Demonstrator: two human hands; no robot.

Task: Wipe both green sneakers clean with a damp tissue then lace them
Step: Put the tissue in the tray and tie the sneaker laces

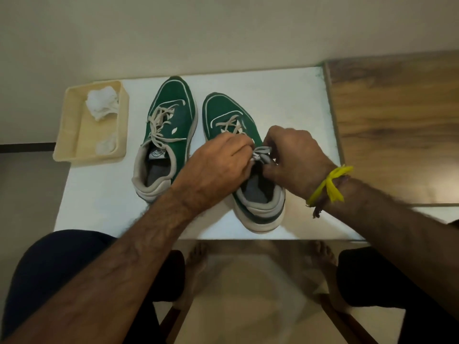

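while both hands work over its tongue, the right green suede sneaker with a cream sole [231,115] stands near the middle of the white tabletop [285,100], heel toward the near edge. the left hand [218,165] and the right hand [293,160] each pinch the cream flat lace [260,153] between curled fingers. the left green sneaker [171,112] stands just beside it, laced. crumpled white tissues [101,103] lie in a beige plastic tray [67,115] at the far left corner.
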